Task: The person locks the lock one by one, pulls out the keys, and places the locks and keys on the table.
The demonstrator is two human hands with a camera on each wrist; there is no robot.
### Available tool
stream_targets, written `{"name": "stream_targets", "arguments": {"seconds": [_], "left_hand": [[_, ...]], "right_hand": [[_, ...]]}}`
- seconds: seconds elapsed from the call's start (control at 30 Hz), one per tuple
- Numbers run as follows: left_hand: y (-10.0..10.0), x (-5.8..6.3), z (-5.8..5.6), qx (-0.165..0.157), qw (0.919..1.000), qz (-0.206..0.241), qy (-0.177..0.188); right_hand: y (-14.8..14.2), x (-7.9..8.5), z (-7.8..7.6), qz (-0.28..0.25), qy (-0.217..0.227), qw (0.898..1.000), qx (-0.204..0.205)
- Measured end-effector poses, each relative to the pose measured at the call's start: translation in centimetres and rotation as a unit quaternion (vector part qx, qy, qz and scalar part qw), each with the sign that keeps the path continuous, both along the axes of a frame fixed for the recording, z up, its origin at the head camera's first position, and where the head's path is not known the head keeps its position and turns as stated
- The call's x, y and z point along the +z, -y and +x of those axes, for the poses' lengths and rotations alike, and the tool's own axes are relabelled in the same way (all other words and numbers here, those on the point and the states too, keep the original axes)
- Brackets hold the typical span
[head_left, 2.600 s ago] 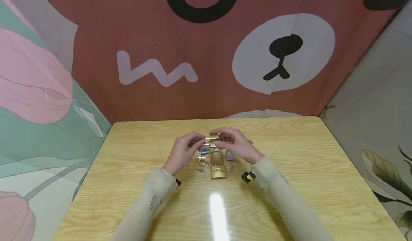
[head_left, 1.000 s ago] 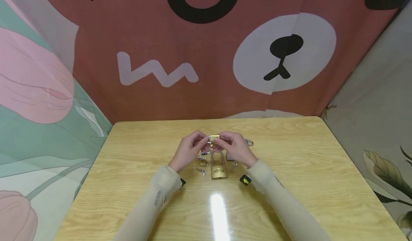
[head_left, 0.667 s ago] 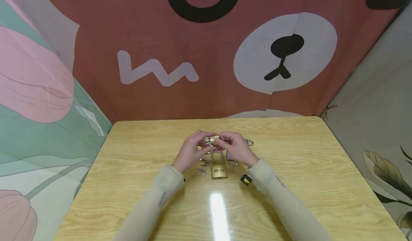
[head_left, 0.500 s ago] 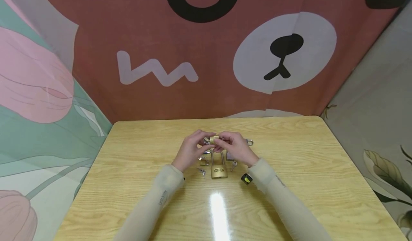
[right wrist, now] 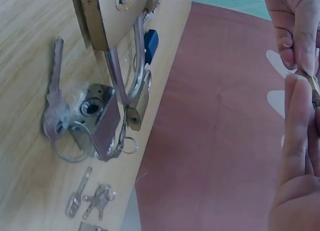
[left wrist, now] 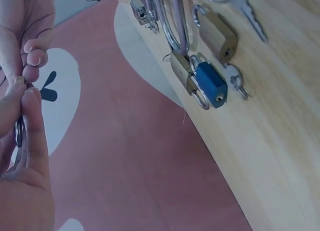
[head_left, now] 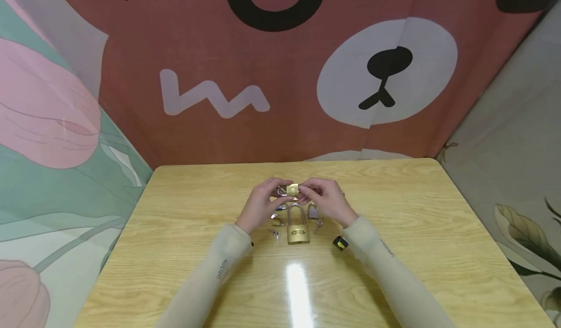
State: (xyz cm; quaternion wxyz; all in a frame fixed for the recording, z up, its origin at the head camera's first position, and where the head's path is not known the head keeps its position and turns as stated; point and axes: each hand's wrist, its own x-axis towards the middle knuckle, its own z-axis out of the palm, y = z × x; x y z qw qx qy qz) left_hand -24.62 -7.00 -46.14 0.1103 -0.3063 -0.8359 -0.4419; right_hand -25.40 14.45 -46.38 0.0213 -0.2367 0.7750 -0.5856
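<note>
In the head view a brass padlock point(head_left: 292, 190) is held up above the far part of the table, its shackle pointing left. My left hand point(head_left: 260, 206) grips it by the shackle side, forefinger above and thumb below. At the body's other end, the thumb and fingers of my right hand point(head_left: 327, 199) pinch; I cannot tell whether a key sits between them. Below the hands, a large brass padlock point(head_left: 298, 234) lies with its shackle away from me. To its right is a lilac padlock point(head_left: 312, 213), with a key point(head_left: 319, 226) beside it.
Left of the large padlock lie a small brass padlock point(head_left: 278, 222) and keys point(head_left: 275, 234). A blue padlock point(left wrist: 211, 83) lies against another brass padlock point(left wrist: 182, 71) in the left wrist view. The wooden table point(head_left: 197, 187) ends at a printed curtain point(head_left: 210, 138).
My left fingers have spread above and below the shackle. My right hand has drawn slightly right, its thumb moving off the padlock's face to the end, uncovering the lilac padlock.
</note>
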Motion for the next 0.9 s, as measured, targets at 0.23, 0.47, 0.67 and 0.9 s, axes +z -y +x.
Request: {"name": "stream_targets", "arguments": {"seconds": [0.23,0.47,0.67,0.9], "left_hand": [[-0.8,0.2,0.2,-0.013,0.9999,-0.007,-0.006],[-0.4,0.1,0.6,-0.004,0.9999,-0.008,0.013],[0.5,0.0,0.8,-0.003,1.0,0.0,0.004],[-0.2,0.2,0.9,-0.017,0.9998,-0.004,0.002]], "right_hand": [[-0.9,0.5,0.6,0.025,-0.01,0.999,-0.026],[-3.2,0.6,0.8,-0.007,0.006,0.999,-0.045],[-7.0,0.9,0.5,0.004,0.008,0.997,-0.071],[-9.9,-0.6,0.6,0.149,0.036,0.983,-0.096]]}}
